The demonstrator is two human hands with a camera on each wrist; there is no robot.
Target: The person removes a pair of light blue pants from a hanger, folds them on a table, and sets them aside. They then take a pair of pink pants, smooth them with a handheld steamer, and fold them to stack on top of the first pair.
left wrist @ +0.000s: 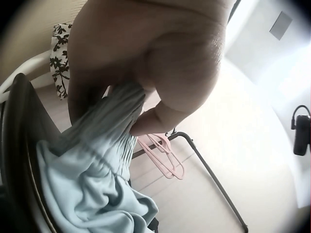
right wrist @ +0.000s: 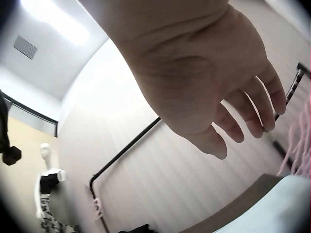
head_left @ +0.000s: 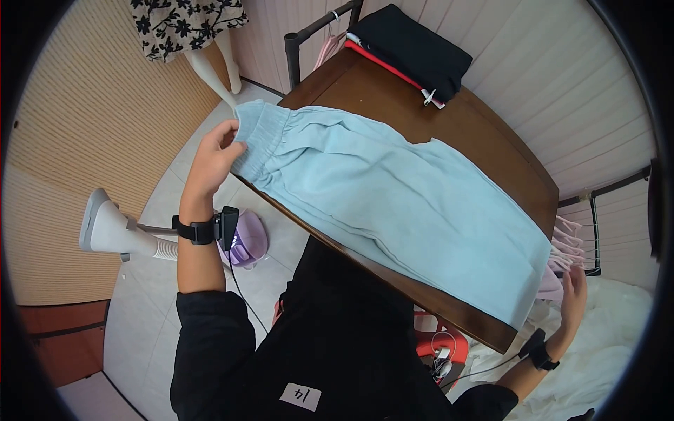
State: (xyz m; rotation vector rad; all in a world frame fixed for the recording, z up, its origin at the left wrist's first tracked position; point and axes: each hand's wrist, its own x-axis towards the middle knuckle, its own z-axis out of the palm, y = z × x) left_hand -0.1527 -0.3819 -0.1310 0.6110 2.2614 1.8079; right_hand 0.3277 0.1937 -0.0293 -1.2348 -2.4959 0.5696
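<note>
Pale-blue trousers [head_left: 414,210], one | two hands: left [head_left: 213,160] pinching waistband [head_left: 261,140], right [head_left: 573,300] spread | brown table [head_left: 502,151], one

Head view: a brown wooden bench [head_left: 505,161] with a dark edge crosses the frame diagonally. Light grey floor tiles [head_left: 151,316] show at left, beneath a ribbed tan wall [head_left: 91,133]; a reddish-brown panel [head_left: 63,344] occupies the lower left. Pale pleated curtaining [head_left: 547,77] covers the upper right, near a black metal rail [head_left: 319,29]. Right wrist view: a bright ceiling light [right wrist: 56,19] and a square vent [right wrist: 25,47], upper left; a mannequin [right wrist: 47,170], lower left.
</note>
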